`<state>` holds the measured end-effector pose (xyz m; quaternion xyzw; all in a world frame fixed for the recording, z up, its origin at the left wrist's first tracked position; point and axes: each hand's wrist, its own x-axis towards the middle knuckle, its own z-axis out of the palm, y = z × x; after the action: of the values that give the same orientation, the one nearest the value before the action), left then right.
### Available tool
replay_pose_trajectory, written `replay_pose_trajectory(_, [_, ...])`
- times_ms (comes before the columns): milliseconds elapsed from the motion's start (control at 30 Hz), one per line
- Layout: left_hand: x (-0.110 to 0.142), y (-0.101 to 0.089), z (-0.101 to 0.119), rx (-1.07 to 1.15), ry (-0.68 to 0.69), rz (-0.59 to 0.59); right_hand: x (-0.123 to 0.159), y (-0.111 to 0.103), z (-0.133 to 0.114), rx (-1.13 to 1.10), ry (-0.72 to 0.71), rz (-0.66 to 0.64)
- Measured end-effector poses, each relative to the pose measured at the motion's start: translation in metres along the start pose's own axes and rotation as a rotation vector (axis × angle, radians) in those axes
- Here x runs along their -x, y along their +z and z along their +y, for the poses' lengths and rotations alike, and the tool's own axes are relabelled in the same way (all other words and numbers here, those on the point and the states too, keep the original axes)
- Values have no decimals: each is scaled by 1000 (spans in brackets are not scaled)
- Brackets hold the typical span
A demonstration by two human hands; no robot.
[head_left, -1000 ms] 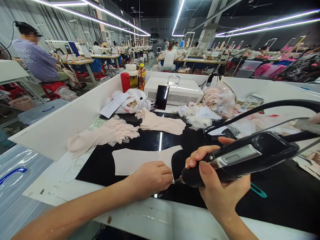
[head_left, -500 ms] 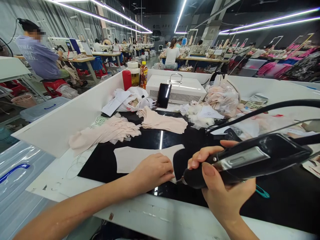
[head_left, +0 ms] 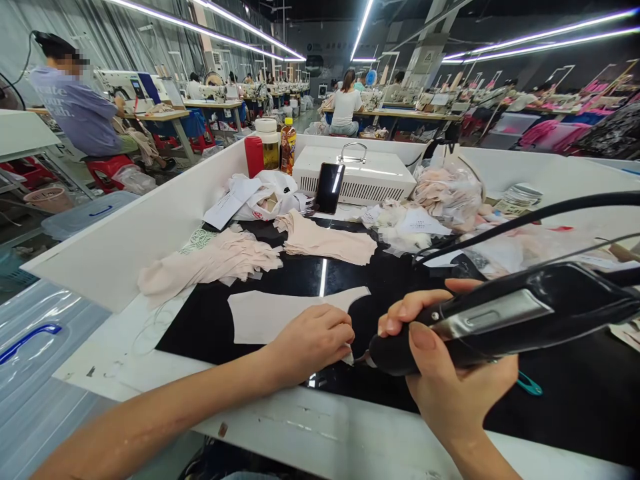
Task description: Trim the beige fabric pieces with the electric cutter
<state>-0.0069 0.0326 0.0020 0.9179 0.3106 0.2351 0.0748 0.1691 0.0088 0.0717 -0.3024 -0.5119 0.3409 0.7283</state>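
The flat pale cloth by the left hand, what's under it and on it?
The pale cloth lies on a shiny black surface, seen past its edges. The left hand covers part of one end. Anything else underneath can't be seen.

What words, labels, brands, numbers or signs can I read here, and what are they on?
"our", with other letters unclear: lilac shirt
Too small or blurred: bottle label; paper sheet; white bag's red print; pillar sign; back-wall lettering
No readable text: handheld black tool
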Motion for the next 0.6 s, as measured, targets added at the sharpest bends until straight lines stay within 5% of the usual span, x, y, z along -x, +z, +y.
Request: replay_pose_trajectory(600, [-1, 6, -2, -64, 71, -9, -2, -3, -1, -4, 11, 27])
